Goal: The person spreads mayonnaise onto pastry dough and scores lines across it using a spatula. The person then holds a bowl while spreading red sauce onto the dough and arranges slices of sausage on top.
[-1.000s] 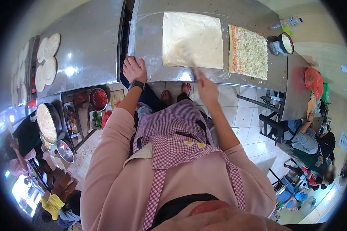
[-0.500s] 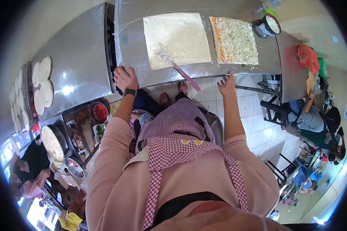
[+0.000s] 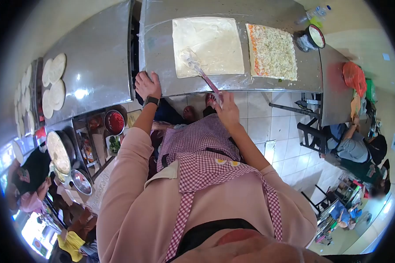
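A pale square sheet of dough (image 3: 210, 44) lies on the metal table, with a creamy layer over it. On its lower left part rests the head of a spatula (image 3: 206, 79), its pinkish handle sticking out past the table edge. My right hand (image 3: 227, 107) is closed round the handle's end. My left hand (image 3: 148, 85), with a watch on the wrist, rests on the table's corner, fingers apart and holding nothing. Right of the plain sheet lies a second sheet (image 3: 273, 52), covered with white shreds over an orange-red layer.
A dark bowl of white stuff (image 3: 316, 36) stands at the table's right end, near a bottle (image 3: 321, 12). Flat dough rounds (image 3: 56, 94) lie on the left table (image 3: 101, 52). Below are a pot of red filling (image 3: 115, 122) and a large pan (image 3: 58, 151). People are at both sides.
My right hand swept over the dough, let go of the spatula with fingers spread, and has now moved left and taken its handle again. My left hand stays at the table corner.
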Motion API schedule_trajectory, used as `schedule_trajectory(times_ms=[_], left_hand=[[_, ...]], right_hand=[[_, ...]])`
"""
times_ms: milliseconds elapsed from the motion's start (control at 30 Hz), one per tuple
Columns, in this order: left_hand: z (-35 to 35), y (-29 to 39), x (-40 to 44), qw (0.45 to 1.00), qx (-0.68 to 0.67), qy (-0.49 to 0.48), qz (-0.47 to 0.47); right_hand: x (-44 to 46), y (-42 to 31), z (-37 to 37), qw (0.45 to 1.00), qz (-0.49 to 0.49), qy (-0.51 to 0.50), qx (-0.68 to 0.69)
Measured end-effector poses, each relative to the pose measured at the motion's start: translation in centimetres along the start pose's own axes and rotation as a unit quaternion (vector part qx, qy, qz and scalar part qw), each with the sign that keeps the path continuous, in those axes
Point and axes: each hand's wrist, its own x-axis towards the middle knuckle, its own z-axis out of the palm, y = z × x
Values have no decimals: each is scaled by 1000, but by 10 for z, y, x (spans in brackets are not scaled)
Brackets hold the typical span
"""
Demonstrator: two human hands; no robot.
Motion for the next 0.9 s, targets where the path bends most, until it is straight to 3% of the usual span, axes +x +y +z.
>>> schedule_trajectory(times_ms=[33,67,167,300,367,500,633,800,867,900], left_hand=[[-2,1,1,1000,3,5,-6],[-3,2,1,1000,6,4,-4],[-4,3,1,1000,12,1,0],[-5,3,2,1000,-3,-8,-7],[-5,3,1,1000,-3,-5,-2],[-5,4,0,1000,-10,-3,-7],[-4,3,1,1000,-14,-15,-11],[-5,3,1,1000,-1,-11,-2],[-3,1,3,1000,2,-9,-4],[-1,2,1,1000,0,-8,-12]], right_hand=[[6,-6,5,996,50,-68,2],[11,-10,8,999,3,-36,-27],[25,-42,-3,990,-22,-60,-123],[13,-32,-8,981,-73,-59,-172],[-7,-22,-32,971,-73,-110,-200],[1,-7,-55,968,-94,-93,-213],[82,-2,-35,955,-169,-36,-242],[179,-5,-15,964,-97,-23,-246],[196,0,-18,980,10,31,-195],[191,3,-16,980,11,30,-198]])
